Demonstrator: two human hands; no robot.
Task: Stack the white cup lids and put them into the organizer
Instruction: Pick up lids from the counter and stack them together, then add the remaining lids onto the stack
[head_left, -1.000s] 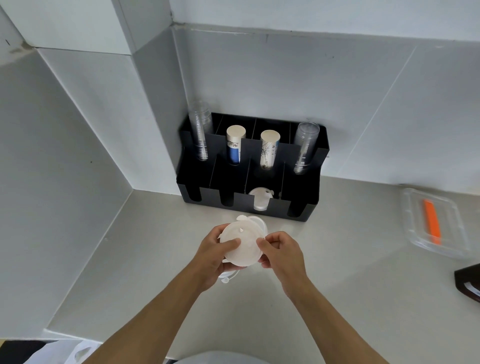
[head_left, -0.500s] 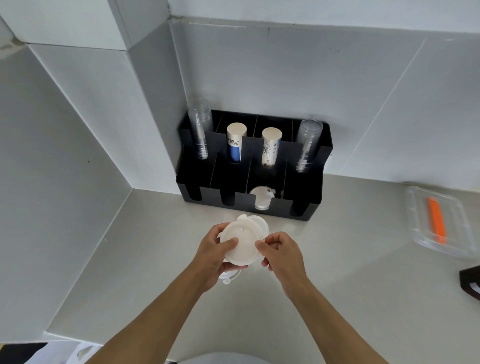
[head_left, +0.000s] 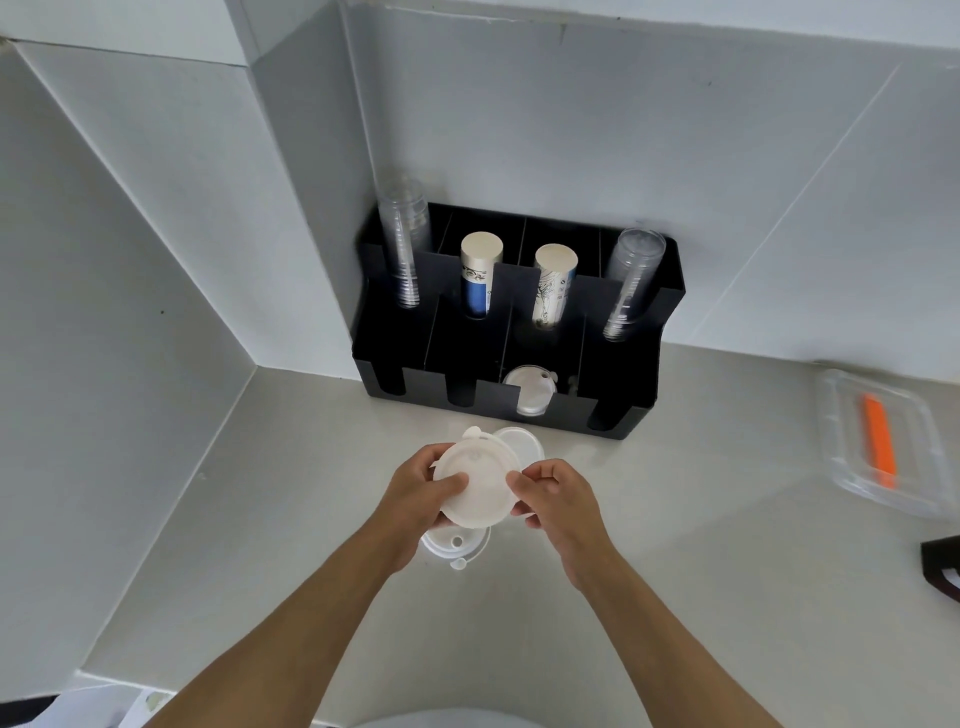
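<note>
Holding: a white lid sits between my two hands, above the counter and just in front of the organizer.
Left hand: closed on the lid's left edge, thumb pressed on top, the other fingers hidden beneath.
Right hand: thumb and fingertips pinch the right edge, the remaining fingers curled loosely.
Other lids: one peeks out behind the held lid toward the organizer, and one shows below my hands with its sip tab pointing toward me. Whether either touches the held lid I cannot tell.
Already stored: a lid lies in the organizer's front row, third slot from the left, below the paper cup stack.
Step in hand: by my reading, I am squaring this lid up before nesting it onto the next one.
Doing it well: I would keep the pinch light at opposite edges so the thin plastic does not bow, line up rims and tabs, then press down evenly until the rims seat.
Next: the stack should go flat into that same third slot, lowered straight through its front notch.
Risk: a skewed lid would likely jam the stack or catch on the divider.
</note>
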